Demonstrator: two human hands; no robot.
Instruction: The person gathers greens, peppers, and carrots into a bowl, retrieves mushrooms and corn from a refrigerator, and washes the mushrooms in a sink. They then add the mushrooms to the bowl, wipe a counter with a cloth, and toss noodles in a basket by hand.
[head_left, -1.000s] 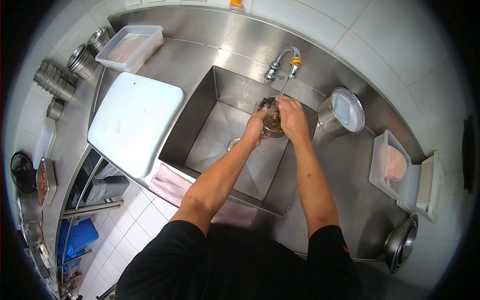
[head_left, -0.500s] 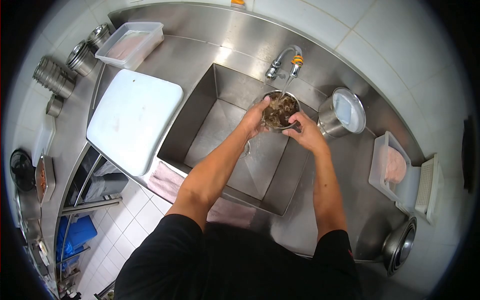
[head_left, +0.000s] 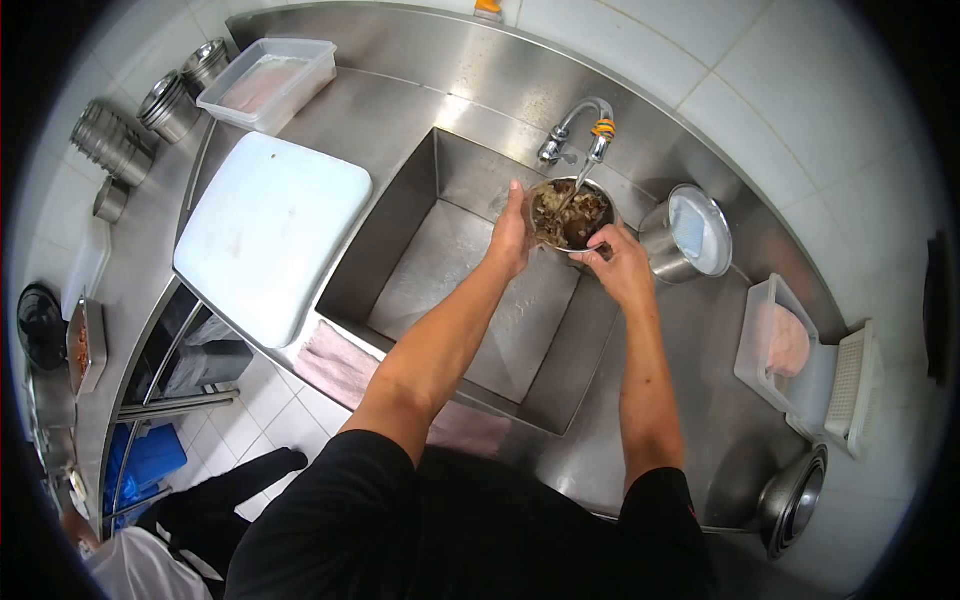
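Right fingers (head_left: 598,244) grip near rim of metal bowl (head_left: 574,212) under running tap (head_left: 600,135); left fingers (head_left: 512,222) extended beside it.

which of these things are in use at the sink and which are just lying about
In use: left hand, right hand, metal bowl, dark pieces, running tap, sink

Lying about: white board, pink cloth, metal pot, plastic tub far right

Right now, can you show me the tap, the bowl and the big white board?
Tap (head_left: 603,129): head view, on the orange band near its end.
Bowl (head_left: 601,187): head view, on its rim, the side toward the tap.
White board (head_left: 270,235): head view, middle of its flat top.
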